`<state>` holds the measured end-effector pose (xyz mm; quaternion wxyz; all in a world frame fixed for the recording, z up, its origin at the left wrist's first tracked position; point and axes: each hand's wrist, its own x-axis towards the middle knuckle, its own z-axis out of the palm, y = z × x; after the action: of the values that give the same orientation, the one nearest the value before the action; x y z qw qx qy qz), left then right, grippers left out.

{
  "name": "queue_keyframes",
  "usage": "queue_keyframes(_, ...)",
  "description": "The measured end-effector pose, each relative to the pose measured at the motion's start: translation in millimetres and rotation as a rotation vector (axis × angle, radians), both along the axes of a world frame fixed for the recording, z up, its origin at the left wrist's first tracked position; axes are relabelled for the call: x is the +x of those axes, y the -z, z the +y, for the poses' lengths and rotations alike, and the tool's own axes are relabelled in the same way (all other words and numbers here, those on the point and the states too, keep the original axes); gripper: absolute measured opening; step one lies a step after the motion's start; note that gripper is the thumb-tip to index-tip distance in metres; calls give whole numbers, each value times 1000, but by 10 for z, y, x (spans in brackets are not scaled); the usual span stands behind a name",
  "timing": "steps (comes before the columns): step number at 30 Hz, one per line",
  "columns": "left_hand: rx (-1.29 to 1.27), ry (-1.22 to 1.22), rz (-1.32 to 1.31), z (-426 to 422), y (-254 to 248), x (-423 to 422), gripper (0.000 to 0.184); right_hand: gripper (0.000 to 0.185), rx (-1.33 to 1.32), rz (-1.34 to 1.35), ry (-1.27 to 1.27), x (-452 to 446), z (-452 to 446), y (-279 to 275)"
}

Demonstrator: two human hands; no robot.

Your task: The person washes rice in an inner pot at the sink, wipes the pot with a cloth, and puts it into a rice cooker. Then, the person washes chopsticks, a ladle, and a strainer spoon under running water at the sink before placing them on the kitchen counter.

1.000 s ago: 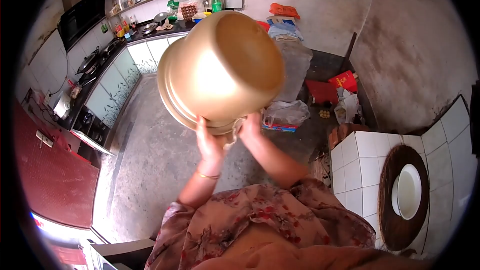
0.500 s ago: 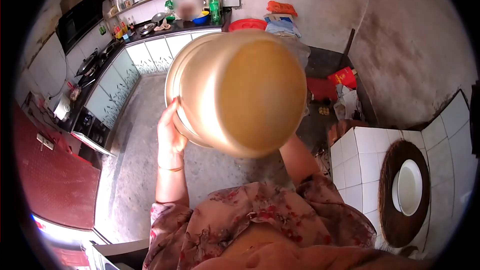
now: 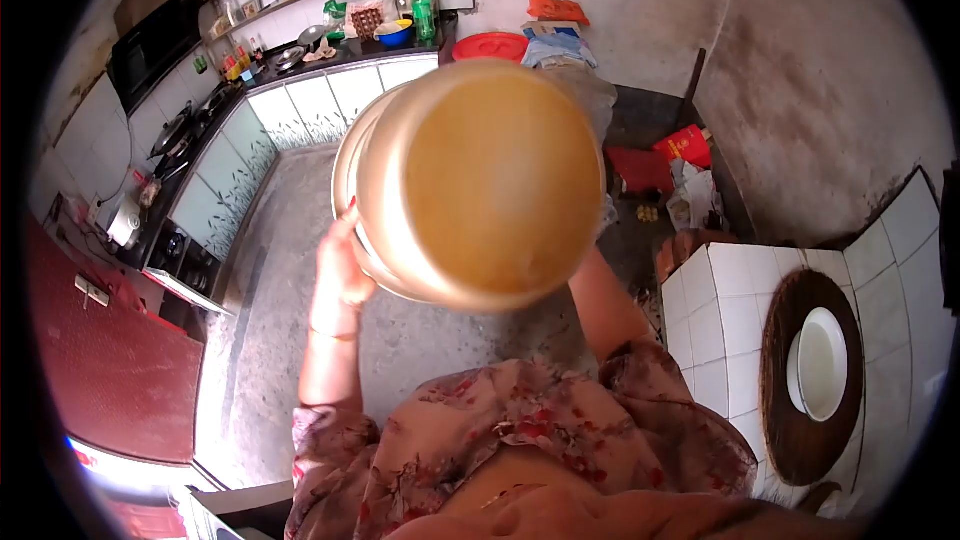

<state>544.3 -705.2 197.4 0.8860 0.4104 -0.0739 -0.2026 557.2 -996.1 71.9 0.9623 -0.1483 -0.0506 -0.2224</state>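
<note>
A large gold-coloured metal pot (image 3: 500, 185) is held up in front of me, tilted so that its round bottom faces the camera. Its flared rim (image 3: 345, 165) points away to the left. My left hand (image 3: 343, 262) is closed on the rim's near left side, thumb along the outer wall. Behind the pot's lower right side my right forearm (image 3: 607, 302) disappears, so the right hand and its fingers are hidden. The inside of the pot is out of sight.
A dark counter (image 3: 215, 125) with pans and bottles runs along the left and back. To the right, a white basin (image 3: 822, 365) sits on a round brown lid (image 3: 785, 440) over a tiled block (image 3: 735, 270). Bags and a red box (image 3: 684, 146) lie in the far corner.
The pot has turned slightly, showing more of its bottom, and shifted a little left. My left forearm has moved slightly left, with the hand still on the rim.
</note>
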Motion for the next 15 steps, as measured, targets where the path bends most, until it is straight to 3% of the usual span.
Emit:
queue_keyframes(1,46,54,-14,74,5,95,41,37,-19,11,4,-18,21,-37)
queue_keyframes(4,-144,-28,-202,47,14,143,44,36,-49,48,57,-6,285,-119)
queue_keyframes(7,-187,-368,-67,-495,171,-297,46,36,-71,94,159,-67,697,-234)
queue_keyframes(9,-404,-469,-107,-910,321,-590,46,35,-130,147,224,-168,933,-272)
queue_keyframes(10,-377,-465,-289,-896,426,-516,47,35,-174,168,231,-190,931,-244)
queue_keyframes(12,-346,-353,-159,-740,392,-389,45,35,-265,212,240,-224,924,-189)
queue_keyframes(15,-227,-175,8,-390,151,-176,43,34,-106,119,101,-73,389,35)
